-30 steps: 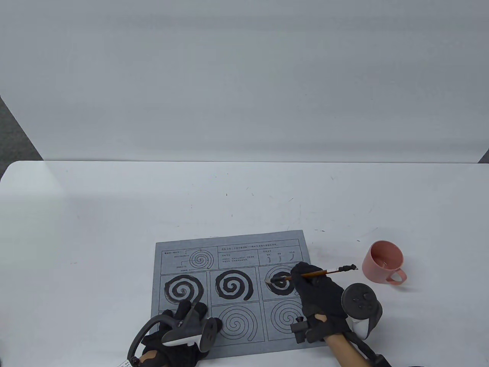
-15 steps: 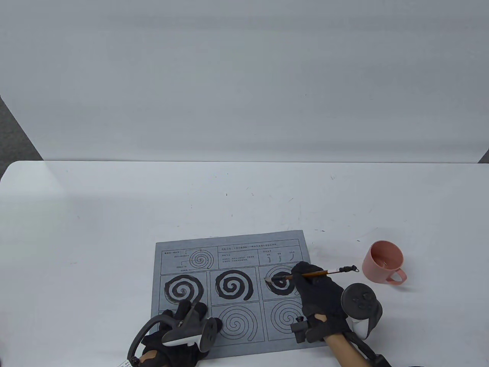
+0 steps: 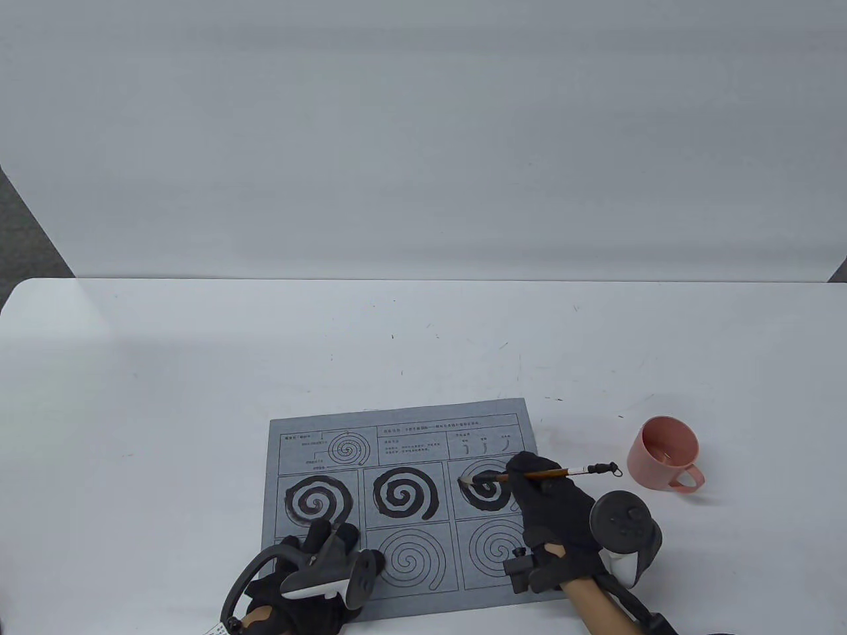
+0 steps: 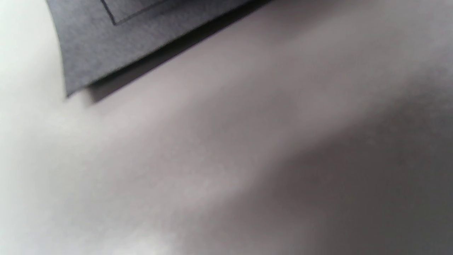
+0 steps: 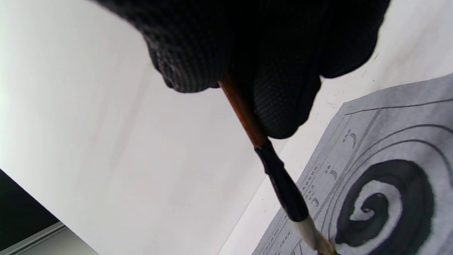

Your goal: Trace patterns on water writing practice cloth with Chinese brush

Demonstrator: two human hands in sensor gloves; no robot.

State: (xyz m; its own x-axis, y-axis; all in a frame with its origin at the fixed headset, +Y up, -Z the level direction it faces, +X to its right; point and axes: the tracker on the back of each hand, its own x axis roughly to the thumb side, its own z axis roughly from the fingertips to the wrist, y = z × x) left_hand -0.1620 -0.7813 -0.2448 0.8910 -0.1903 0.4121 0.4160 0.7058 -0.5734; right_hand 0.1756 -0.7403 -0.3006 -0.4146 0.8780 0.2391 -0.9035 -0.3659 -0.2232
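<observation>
A grey water writing cloth (image 3: 397, 443) lies on the white table near the front edge, printed with spiral outlines. Two upper spirals (image 3: 405, 493) are filled black; the upper right spiral (image 3: 488, 493) is partly filled. My right hand (image 3: 546, 503) grips a brown-handled Chinese brush (image 3: 549, 472), its tip on the left side of that spiral. In the right wrist view my fingers (image 5: 279, 102) pinch the brush (image 5: 279, 177) above the black spiral (image 5: 385, 205). My left hand (image 3: 311, 569) rests on the cloth's lower left corner, which shows in the left wrist view (image 4: 106, 46).
A pink cup (image 3: 665, 461) with a handle stands on the table right of the cloth. Two lower spirals (image 3: 411, 560) are outlines only. A white backdrop rises behind the table (image 3: 198, 370).
The brush tip has moved a little left and up along the upper right spiral, and the black stroke has grown there. The left hand has not moved.
</observation>
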